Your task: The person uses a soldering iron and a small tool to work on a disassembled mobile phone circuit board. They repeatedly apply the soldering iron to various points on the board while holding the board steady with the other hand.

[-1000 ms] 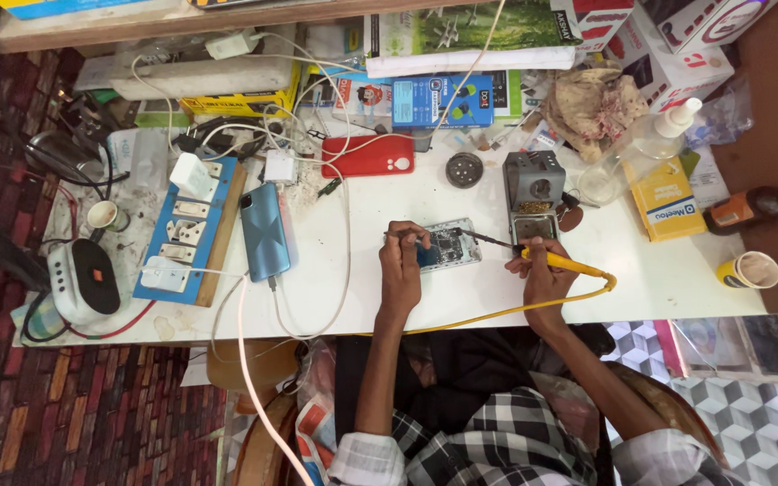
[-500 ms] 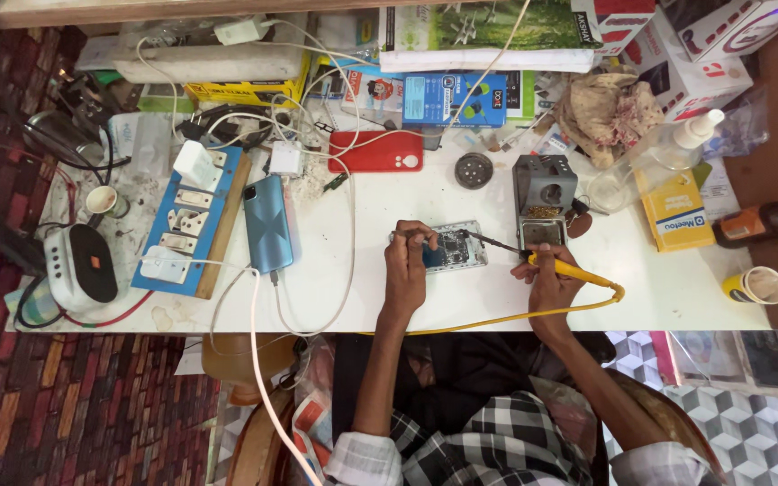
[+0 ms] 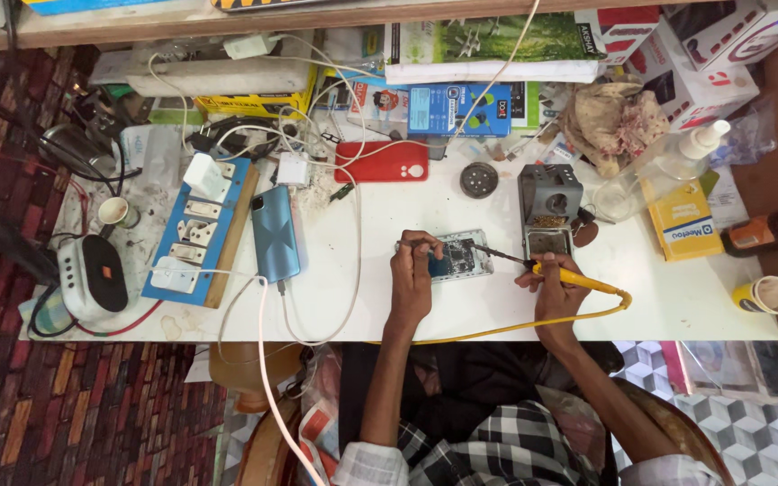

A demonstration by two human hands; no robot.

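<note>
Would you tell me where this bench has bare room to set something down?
Bare white table lies between the right hand and the paper cup, below the yellow box. A smaller patch sits between the blue phone and the left hand, crossed by cables. The back edge is crowded.

White table bears opened phone, blue phone, socket board.

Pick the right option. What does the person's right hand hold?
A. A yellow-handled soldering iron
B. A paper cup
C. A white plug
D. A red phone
A: the right hand grips the soldering iron by its yellow handle, tip pointing at the opened phone that the left hand steadies on the table.
</note>
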